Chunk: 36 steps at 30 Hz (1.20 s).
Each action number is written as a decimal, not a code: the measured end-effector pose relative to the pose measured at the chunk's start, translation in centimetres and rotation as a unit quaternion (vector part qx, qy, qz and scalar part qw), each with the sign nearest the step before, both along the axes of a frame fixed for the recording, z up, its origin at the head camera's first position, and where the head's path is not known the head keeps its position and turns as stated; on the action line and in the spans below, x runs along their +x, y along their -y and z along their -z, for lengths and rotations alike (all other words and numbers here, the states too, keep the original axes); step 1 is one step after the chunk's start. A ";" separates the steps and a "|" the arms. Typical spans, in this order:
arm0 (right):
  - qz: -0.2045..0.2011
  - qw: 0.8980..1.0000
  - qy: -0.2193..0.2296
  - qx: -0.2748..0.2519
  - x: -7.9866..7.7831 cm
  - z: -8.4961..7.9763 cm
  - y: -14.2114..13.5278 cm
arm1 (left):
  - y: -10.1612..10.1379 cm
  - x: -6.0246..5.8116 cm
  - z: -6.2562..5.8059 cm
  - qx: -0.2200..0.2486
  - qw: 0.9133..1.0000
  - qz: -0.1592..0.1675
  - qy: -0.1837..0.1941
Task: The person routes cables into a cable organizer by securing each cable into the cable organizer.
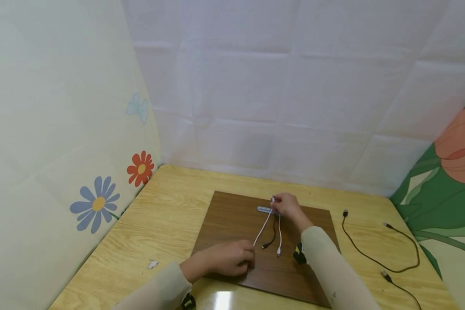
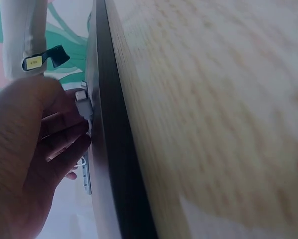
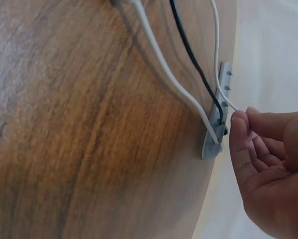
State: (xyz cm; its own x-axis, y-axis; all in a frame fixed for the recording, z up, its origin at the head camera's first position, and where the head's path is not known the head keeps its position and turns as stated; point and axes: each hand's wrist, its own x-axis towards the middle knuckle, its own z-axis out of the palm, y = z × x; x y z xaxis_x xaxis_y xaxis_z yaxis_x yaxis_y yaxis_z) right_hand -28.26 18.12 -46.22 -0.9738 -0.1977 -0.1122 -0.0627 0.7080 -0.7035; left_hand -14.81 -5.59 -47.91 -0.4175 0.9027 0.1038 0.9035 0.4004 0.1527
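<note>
A grey cable clip strip (image 3: 224,94) lies near the far edge of a dark brown board (image 1: 232,215). One white cable (image 3: 163,79) and a black cable (image 3: 191,55) sit in slots at one end of the strip. My right hand (image 1: 288,206) pinches a second white cable (image 3: 217,50) between thumb and index finger, just beside the strip. This cable runs taut toward my left hand (image 1: 230,258), low over the board's near left part. The left fingers are curled at the cable's pale plug (image 2: 83,102), seen beside the thumb in the left wrist view.
The board lies on a wood-grain table (image 1: 170,215). To its right are a long black cable (image 1: 372,260) and another black cable (image 1: 401,288). A small white scrap (image 1: 153,264) lies at left. Printed cloth walls (image 1: 224,107) stand behind and at both sides.
</note>
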 end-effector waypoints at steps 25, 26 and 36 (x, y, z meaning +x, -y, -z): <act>-0.008 0.998 -0.043 0.043 -0.3 1.3 -0.2 | -3.5 0.9 -1.1 -0.139 0.953 -0.260 0.065; -0.008 0.998 -0.045 0.044 -0.3 1.2 -0.1 | -3.5 0.9 -1.2 -0.140 0.953 -0.260 0.068; -0.006 0.995 -0.073 0.072 -0.4 1.4 0.4 | -3.6 0.9 -1.8 -0.164 0.950 -0.258 0.060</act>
